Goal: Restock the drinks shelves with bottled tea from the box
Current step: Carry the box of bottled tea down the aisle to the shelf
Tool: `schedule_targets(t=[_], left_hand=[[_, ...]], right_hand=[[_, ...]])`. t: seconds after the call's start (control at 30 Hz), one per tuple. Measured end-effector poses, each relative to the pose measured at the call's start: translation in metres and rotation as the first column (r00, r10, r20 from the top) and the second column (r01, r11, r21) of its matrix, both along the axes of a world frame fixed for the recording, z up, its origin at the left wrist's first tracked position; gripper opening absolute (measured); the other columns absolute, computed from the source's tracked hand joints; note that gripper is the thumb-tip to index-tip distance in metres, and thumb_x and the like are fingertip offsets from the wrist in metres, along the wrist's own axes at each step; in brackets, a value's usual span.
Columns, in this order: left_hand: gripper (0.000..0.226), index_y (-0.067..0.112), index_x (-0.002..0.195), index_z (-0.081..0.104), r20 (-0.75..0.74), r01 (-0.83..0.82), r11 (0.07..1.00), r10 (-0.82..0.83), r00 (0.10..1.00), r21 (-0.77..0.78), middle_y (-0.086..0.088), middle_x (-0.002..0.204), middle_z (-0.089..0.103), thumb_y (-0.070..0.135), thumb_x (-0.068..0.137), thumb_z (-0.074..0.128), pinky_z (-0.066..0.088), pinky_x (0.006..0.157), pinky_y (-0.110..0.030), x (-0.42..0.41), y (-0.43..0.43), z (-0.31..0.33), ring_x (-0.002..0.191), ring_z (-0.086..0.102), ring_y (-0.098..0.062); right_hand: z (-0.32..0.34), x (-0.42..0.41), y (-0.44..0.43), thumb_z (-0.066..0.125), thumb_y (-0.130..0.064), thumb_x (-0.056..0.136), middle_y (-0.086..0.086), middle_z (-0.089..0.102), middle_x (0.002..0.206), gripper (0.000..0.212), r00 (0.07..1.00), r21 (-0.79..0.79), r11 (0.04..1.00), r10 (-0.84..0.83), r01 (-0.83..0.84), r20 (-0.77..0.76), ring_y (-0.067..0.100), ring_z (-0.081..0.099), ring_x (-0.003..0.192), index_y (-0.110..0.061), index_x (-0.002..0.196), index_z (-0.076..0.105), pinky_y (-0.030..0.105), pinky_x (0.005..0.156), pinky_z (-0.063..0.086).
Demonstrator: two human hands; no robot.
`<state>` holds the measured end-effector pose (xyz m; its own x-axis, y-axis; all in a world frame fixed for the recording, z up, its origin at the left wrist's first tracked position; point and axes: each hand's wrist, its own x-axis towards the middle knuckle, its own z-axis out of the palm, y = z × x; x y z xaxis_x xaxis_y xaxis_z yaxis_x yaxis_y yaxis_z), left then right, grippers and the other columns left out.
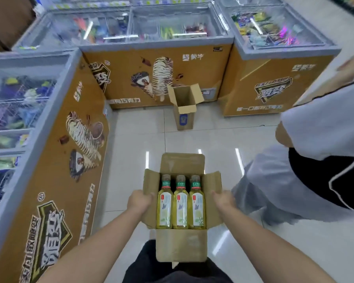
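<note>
An open cardboard box (181, 245) is held in front of me above the floor, its flaps folded out. Three bottles of yellow-green tea (180, 203) lie side by side in it, caps pointing away from me. My left hand (139, 201) grips the box's left flap and side. My right hand (224, 199) grips the right flap and side. No drinks shelves are in view.
Gold chest freezers with glass lids stand along the left (55, 160) and at the back (157, 78), another at the back right (274, 82). An empty open carton (185, 107) stands on the tiled floor ahead. Another person in grey clothes (315, 160) is close at the right.
</note>
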<state>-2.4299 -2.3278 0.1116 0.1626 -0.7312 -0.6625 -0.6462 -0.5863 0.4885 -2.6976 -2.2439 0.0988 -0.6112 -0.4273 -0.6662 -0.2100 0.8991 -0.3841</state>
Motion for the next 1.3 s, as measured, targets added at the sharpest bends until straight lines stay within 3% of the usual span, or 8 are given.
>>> schedule_targets(t=[0.1, 0.3, 0.47, 0.6, 0.9, 1.07, 1.2, 1.3], left_hand=[[0.025, 0.018, 0.074, 0.061, 0.009, 0.054, 0.999, -0.054, 0.998, 0.003, 0.001, 0.074, 0.065, 0.037, 0.087, 0.069, 0.053, 0.06, -0.028, -0.019, -0.087, 0.0, 0.069, 0.064, -0.019], [0.024, 0.016, 0.084, 0.065, 0.005, 0.256, 0.966, -0.256, 0.967, 0.022, -0.003, 0.084, 0.069, 0.04, 0.085, 0.067, 0.056, 0.066, -0.031, -0.082, -0.265, -0.012, 0.078, 0.068, -0.024], [0.025, 0.023, 0.071, 0.06, 0.054, 0.403, 0.915, -0.403, 0.914, 0.008, 0.005, 0.071, 0.064, 0.044, 0.084, 0.065, 0.044, 0.049, -0.023, -0.166, -0.391, -0.006, 0.064, 0.061, -0.013], [0.024, 0.02, 0.075, 0.06, 0.061, 0.496, 0.868, -0.496, 0.866, 0.018, 0.001, 0.076, 0.066, 0.04, 0.087, 0.064, 0.055, 0.063, -0.03, -0.25, -0.478, -0.004, 0.071, 0.064, -0.019], [0.034, 0.012, 0.111, 0.061, 0.026, 0.572, 0.82, -0.572, 0.82, 0.019, -0.01, 0.107, 0.069, 0.04, 0.092, 0.066, 0.056, 0.081, -0.04, -0.454, -0.616, -0.014, 0.09, 0.065, -0.026], [0.037, 0.007, 0.11, 0.065, -0.01, 0.678, 0.734, -0.678, 0.735, 0.035, -0.014, 0.108, 0.07, 0.037, 0.09, 0.07, 0.056, 0.085, -0.039, -0.59, -0.671, -0.01, 0.094, 0.066, -0.03], [0.036, 0.005, 0.107, 0.07, 0.008, 0.82, 0.573, -0.82, 0.573, 0.025, -0.014, 0.107, 0.072, 0.037, 0.091, 0.069, 0.05, 0.073, -0.03, -0.715, -0.699, -0.007, 0.098, 0.068, -0.032], [0.035, 0.007, 0.106, 0.072, 0.036, 0.901, 0.434, -0.901, 0.433, 0.03, -0.013, 0.106, 0.073, 0.038, 0.09, 0.068, 0.053, 0.077, -0.031, -0.812, -0.706, -0.004, 0.1, 0.068, -0.031]], right_hand=[[-0.003, -0.016, -0.078, 0.056, -0.041, 0.095, 0.0, 0.057, 0.073, 0.031, 0.996, -0.026, 0.996, -0.084, 0.083, -0.016, 0.017, 0.056, 0.064, -0.02, 0.073, 0.05, 0.032, 0.058, 0.046], [-0.017, -0.062, -0.213, 0.057, -0.042, 0.094, 0.004, 0.058, 0.074, 0.034, 0.976, -0.008, 0.976, -0.218, 0.217, -0.023, 0.025, 0.059, 0.074, -0.009, 0.088, 0.059, 0.032, 0.064, 0.047], [-0.023, -0.119, -0.303, 0.058, -0.04, 0.093, 0.011, 0.061, 0.083, 0.036, 0.932, -0.016, 0.932, -0.361, 0.361, -0.021, 0.03, 0.059, 0.077, -0.004, 0.089, 0.06, 0.034, 0.067, 0.047], [-0.022, -0.18, -0.368, 0.059, -0.039, 0.092, 0.011, 0.066, 0.082, 0.036, 0.874, -0.037, 0.873, -0.485, 0.485, 0.019, 0.031, 0.064, 0.078, -0.005, 0.088, 0.064, 0.038, 0.071, 0.055], [-0.015, -0.354, -0.479, 0.059, -0.036, 0.092, 0.011, 0.068, 0.086, 0.032, 0.764, -0.057, 0.762, -0.644, 0.645, 0.039, 0.032, 0.065, 0.083, -0.005, 0.09, 0.068, 0.037, 0.074, 0.054], [-0.006, -0.457, -0.512, 0.059, -0.039, 0.094, 0.011, 0.069, 0.089, 0.034, 0.675, -0.045, 0.675, -0.737, 0.737, -0.001, 0.03, 0.063, 0.081, -0.006, 0.09, 0.066, 0.033, 0.07, 0.051], [-0.002, -0.542, -0.525, 0.059, -0.04, 0.094, 0.013, 0.069, 0.095, 0.032, 0.559, -0.037, 0.56, -0.829, 0.828, -0.035, 0.031, 0.063, 0.084, -0.009, 0.086, 0.061, 0.035, 0.073, 0.05], [0.002, -0.609, -0.525, 0.057, -0.041, 0.095, 0.014, 0.07, 0.098, 0.033, 0.473, -0.031, 0.475, -0.879, 0.879, -0.058, 0.033, 0.065, 0.09, -0.009, 0.087, 0.061, 0.036, 0.075, 0.051]])
